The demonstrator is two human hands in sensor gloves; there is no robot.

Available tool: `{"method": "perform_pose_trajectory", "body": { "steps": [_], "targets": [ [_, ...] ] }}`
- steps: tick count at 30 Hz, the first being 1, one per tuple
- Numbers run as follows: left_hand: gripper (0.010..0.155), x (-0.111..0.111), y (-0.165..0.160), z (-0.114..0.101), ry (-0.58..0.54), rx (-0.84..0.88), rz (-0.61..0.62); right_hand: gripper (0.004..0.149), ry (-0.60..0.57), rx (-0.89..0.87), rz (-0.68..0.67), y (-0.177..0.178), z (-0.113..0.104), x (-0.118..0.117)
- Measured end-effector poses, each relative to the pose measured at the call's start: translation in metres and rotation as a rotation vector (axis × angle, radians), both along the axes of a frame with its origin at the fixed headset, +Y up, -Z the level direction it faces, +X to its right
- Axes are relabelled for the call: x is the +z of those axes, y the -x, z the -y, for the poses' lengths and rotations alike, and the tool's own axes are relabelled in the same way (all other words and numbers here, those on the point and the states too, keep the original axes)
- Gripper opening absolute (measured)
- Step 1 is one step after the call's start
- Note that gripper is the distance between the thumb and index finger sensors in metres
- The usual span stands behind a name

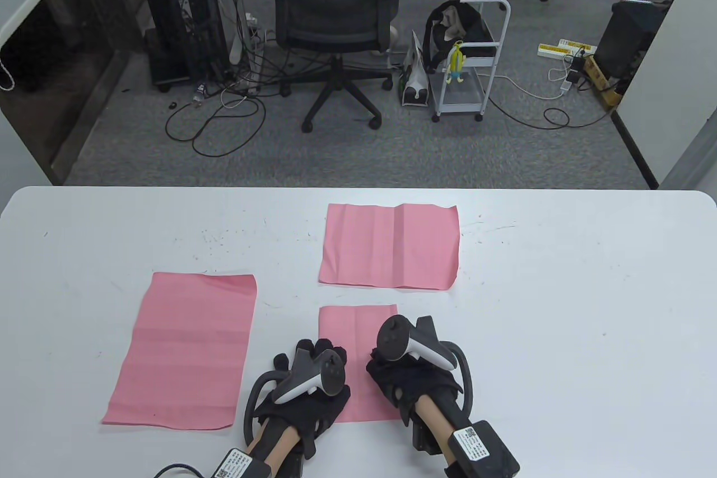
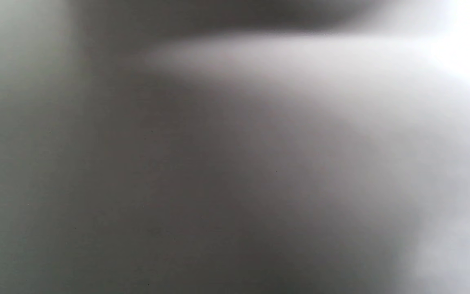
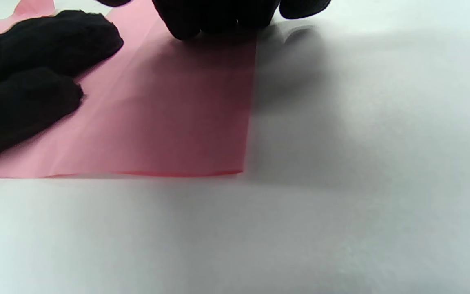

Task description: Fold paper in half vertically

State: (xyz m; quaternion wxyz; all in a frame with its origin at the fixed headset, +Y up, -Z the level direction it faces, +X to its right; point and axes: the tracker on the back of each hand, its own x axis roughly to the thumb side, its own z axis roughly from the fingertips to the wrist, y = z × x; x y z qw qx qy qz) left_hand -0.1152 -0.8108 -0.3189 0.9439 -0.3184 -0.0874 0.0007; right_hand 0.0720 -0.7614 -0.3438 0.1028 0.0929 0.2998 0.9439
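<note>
Table view: the left hand [image 1: 310,383] and right hand [image 1: 411,374], fingers flat, press the narrow folded pink paper sheet [image 1: 358,326]; uneven pressure could skew its crease.

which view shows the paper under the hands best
The table view: it shows the narrow pink paper between the two larger sheets, with the left hand and right hand resting on it. The right wrist view shows only its near corner and edges, close up, under gloved fingers. The left wrist view is a grey blur.
</note>
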Motion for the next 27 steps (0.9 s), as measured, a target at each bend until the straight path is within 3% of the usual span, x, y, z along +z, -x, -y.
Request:
{"method": "perform_pose_trajectory", "body": {
  "steps": [14,27],
  "targets": [
    [0.076,0.000,0.000,0.000,-0.001,-0.001,0.000,0.055,0.004,0.016,-0.102,-0.004,-0.003,0.062],
    [0.076,0.000,0.000,0.000,-0.001,-0.002,0.000,0.055,0.015,-0.020,-0.083,-0.009,0.002,0.062]
  ]
}}
